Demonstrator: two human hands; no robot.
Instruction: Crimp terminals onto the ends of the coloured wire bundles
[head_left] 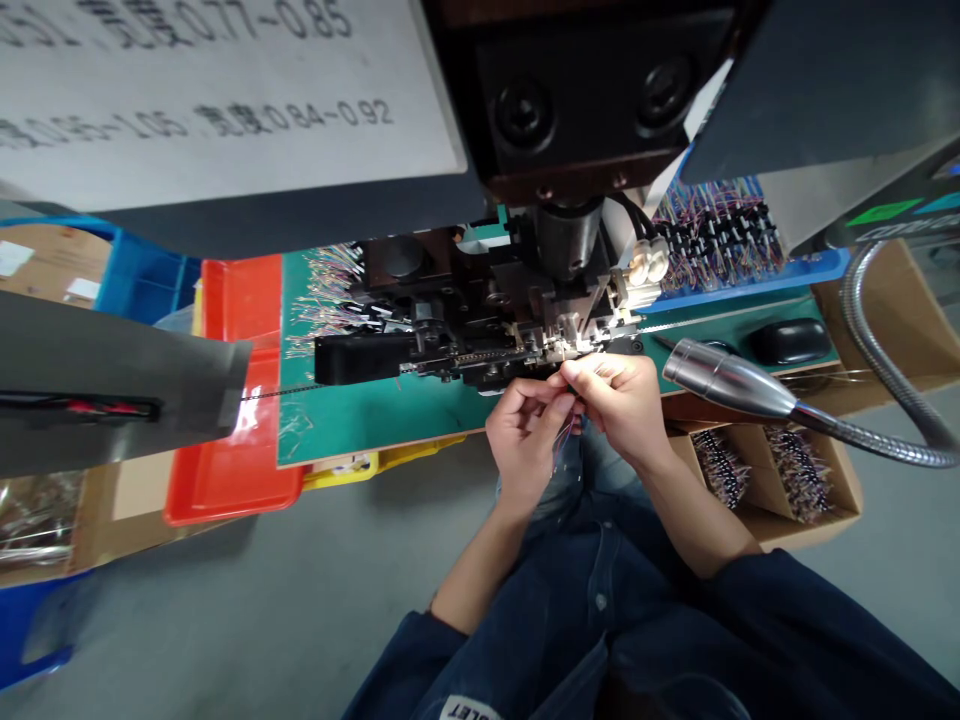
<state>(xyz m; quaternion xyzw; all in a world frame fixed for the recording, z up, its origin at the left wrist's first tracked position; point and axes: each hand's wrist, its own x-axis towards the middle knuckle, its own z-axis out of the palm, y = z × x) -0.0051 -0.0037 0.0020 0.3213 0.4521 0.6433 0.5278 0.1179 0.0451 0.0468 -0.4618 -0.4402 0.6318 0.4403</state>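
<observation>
Two-handed fine work, close to the tooling [517, 335]

Your left hand [523, 430] pinches thin wires [559, 440] between thumb and fingers, just in front of the tooling; their loose lengths hang between your hands, below the fingertips. Your right hand [622, 402] is pinched too, thumb against forefinger, seemingly on the same wires. Your fingers cover the upper ends, so it cannot be told whether wire and tooling touch.

The step in hand looks like lining up a wire end with the tooling, where a thin strip [281, 391] runs in from the left. The next move seems to call for a straight, steady presentation of a single end, the other wires held back by your left hand, and your right fingertips kept clear of any part that moves. The lamp [727, 380] sits just beside your right hand, pointing inward.
</observation>
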